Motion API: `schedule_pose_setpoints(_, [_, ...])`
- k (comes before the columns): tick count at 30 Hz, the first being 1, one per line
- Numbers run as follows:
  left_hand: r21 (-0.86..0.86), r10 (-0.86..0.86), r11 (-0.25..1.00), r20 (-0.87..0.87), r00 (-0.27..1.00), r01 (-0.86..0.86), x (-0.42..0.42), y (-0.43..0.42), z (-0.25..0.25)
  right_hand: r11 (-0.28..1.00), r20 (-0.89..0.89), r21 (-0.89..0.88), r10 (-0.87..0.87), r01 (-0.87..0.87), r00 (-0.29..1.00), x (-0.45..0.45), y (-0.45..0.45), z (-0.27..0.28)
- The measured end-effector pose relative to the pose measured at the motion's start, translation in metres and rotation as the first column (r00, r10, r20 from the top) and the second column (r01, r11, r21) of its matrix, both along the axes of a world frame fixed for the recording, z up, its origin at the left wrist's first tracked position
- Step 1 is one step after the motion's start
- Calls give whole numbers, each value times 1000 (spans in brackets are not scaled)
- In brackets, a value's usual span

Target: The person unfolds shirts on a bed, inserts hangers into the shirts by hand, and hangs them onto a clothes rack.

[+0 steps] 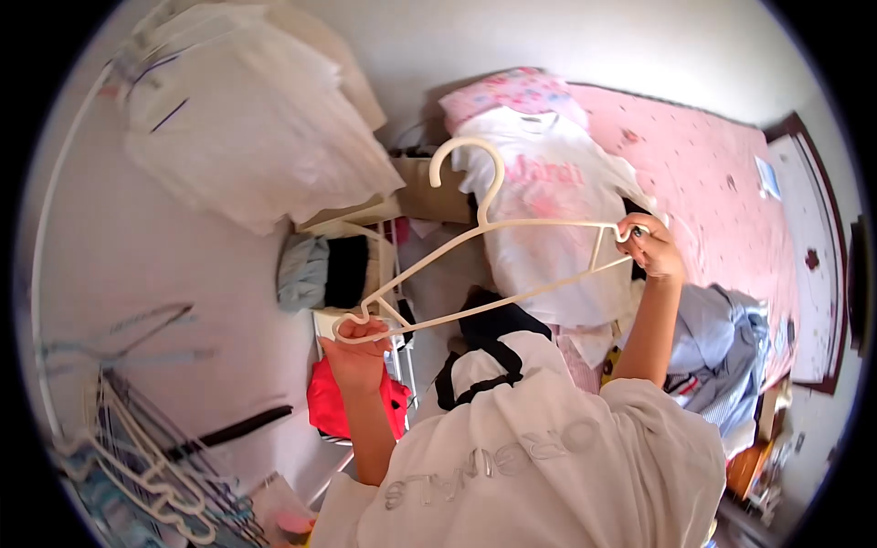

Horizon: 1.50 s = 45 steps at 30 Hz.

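A cream plastic clothes hanger [482, 226] is held up in front of me, its hook pointing away. At the hanger's left end, my left hand [356, 352] is closed on the tip. The other end sits in the closed fingers of my right hand [650, 247]. Beyond the hanger, a white T-shirt [534, 237] with pink lettering lies spread on the edge of the bed. The hanger's bottom bar crosses in front of the shirt in this view.
Several hangers [151, 475] hang at the lower left. White garments [247, 119] hang on a rail at the upper left. A shelf holds folded clothes [306, 271]; red cloth [331, 402] lies below. The pink bed [703, 183] and piled blue clothes [722, 342] are on the right.
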<state>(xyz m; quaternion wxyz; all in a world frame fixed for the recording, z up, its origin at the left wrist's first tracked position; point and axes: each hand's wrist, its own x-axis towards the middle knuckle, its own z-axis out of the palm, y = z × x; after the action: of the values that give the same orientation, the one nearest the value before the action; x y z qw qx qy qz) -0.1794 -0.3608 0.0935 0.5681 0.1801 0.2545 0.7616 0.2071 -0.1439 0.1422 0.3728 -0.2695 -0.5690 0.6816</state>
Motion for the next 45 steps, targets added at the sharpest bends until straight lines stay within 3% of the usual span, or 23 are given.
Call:
schedule_pose_setpoints(2, [-233, 11, 971, -139, 990, -43, 1, 25, -2, 999, 99, -35, -33, 37, 995, 14, 4, -13])
schedule_pose_setpoints(5, [-402, -265, 915, -538, 801, 33, 5, 63, -10, 983, 251, -135, -91, 128, 964, 34, 16, -31])
schedule_pose_setpoints(9, [-475, -388, 873, -531, 754, 114, 8, 110, -11, 968, 286, -171, -132, 186, 949, 51, 51, -71])
schedule_pose_setpoints(12, [-468, -392, 880, -613, 686, 84, 13, 151, -9, 946, 605, -59, -220, 319, 765, 48, 77, -107])
schedule_pose_setpoints(13, [-511, -425, 857, -628, 652, 66, 16, 164, -7, 941, 711, 44, -265, 336, 651, 46, 84, -125])
schedule_pose_setpoints(16, [-516, -468, 851, -664, 583, 95, 27, 191, -20, 825, 670, 542, -539, 160, 511, 36, 95, -159])
schedule_pose_setpoints(19, [-551, -510, 827, -645, 570, 116, 37, 206, -35, 775, 545, 607, -565, 173, 620, 25, 109, -158])
schedule_pose_setpoints(22, [-537, -519, 825, -593, 616, 178, 37, 228, -52, 954, 760, 224, -298, 198, 578, 27, 123, -141])
schedule_pose_setpoints(23, [-544, -531, 816, -575, 622, 194, 36, 236, -59, 945, 754, 182, -312, 273, 578, 30, 127, -150])
schedule_pose_setpoints(26, [-606, -584, 759, -474, 659, 238, 34, 274, -78, 957, 857, 102, -224, 273, 465, 38, 142, -140])
schedule_pose_setpoints(29, [-650, -628, 711, -414, 659, 269, 42, 319, -95, 919, 843, 176, -326, 354, 427, 45, 156, -138])
schedule_pose_setpoints(33, [-712, -660, 682, -500, 561, 167, 42, 402, -145, 768, 777, 543, -613, 339, 145, 61, 200, -153])
schedule_pose_setpoints(35, [-616, -599, 780, -684, 417, 110, 38, 442, -182, 645, 663, 708, -747, 289, 43, 66, 228, -149])
schedule_pose_setpoints(38, [-434, -443, 896, -887, 134, 90, 42, 506, -223, 523, 558, 807, -827, 275, -65, 69, 270, -156])
schedule_pose_setpoints(42, [-218, -189, 968, -958, -218, 120, 59, 574, -244, 446, 470, 881, -865, 158, -178, 71, 311, -172])
schedule_pose_setpoints(45, [-128, -107, 988, -972, -207, 90, 71, 605, -260, 452, 474, 880, -860, 148, -189, 70, 334, -178])
